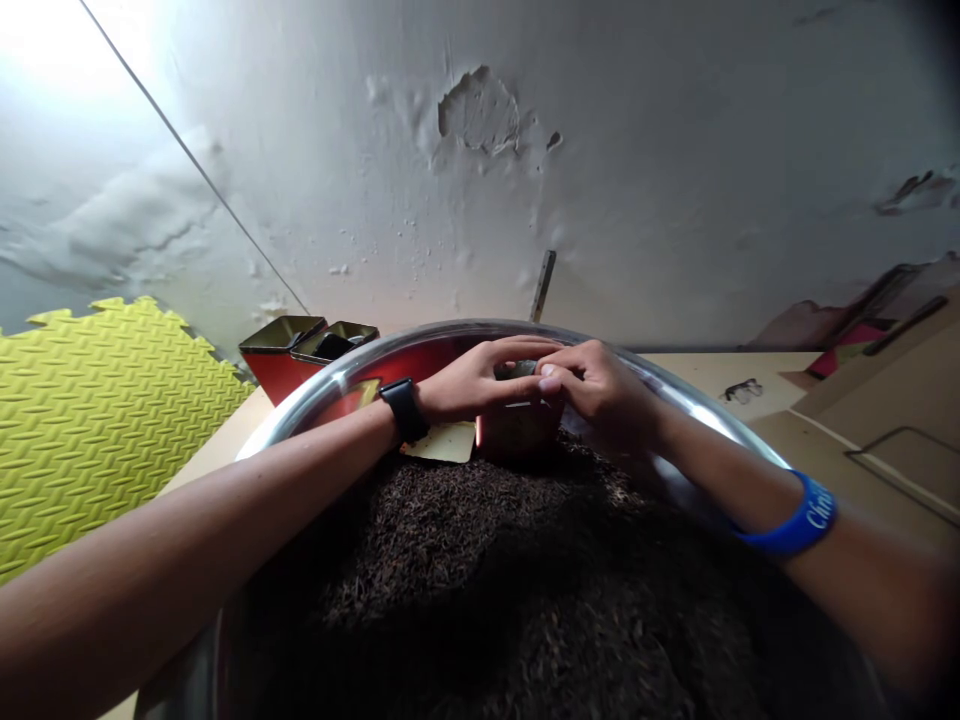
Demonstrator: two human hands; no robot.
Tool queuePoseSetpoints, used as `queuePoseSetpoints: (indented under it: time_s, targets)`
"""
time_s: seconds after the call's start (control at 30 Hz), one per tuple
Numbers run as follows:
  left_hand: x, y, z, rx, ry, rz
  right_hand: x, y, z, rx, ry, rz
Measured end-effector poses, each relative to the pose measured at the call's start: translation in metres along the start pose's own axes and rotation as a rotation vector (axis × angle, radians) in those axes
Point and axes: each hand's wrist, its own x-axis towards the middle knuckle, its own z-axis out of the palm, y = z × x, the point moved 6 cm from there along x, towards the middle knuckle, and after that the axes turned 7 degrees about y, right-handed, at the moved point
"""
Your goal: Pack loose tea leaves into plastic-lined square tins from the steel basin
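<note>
A large shiny metal bowl [304, 390] holds a deep bed of dark loose tea leaves [442, 530]. At its far side a red tin [517, 438] stands on the leaves, its top mostly covered by my fingers. My left hand [480, 378] wraps round the tin's upper left side, thumb along the near edge. Closed at the tin's upper right edge is my right hand [606, 385], its thumb meeting the left thumb's tip. Whether it pinches something small there is hidden. A cream-coloured flat piece [442, 442], perhaps a lid, lies on the leaves beside the tin.
Behind the bowl's left rim stand two open tins, a red one [274, 365] and a smaller one [341, 345] with something black inside. Yellow foam matting [112, 420] is at left. Eyeglasses [742, 391] and cardboard [892, 410] lie right. A peeling wall [637, 200] rises behind.
</note>
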Motion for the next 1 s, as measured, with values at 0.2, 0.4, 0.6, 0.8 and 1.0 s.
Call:
queuePoseSetpoints:
  time_s: [0.2,0.4,0.6,0.8,1.0]
  targets:
    - [0.0,-0.003,-0.001,-0.049,0.0,0.002,-0.003,-0.001,0.002,0.063,-0.059,0.062]
    - [-0.001,-0.004,-0.003,-0.037,0.015,-0.013,-0.004,0.0,0.005,0.12,-0.079,0.088]
    - [-0.001,-0.002,0.0,0.004,0.034,-0.059,-0.001,0.003,0.005,0.064,-0.063,0.02]
    - [-0.001,-0.002,0.003,-0.017,-0.049,-0.06,-0.001,0.01,0.009,0.044,-0.118,0.041]
    - [-0.003,-0.004,0.002,0.035,-0.062,-0.057,0.0,0.014,0.01,0.039,-0.19,0.058]
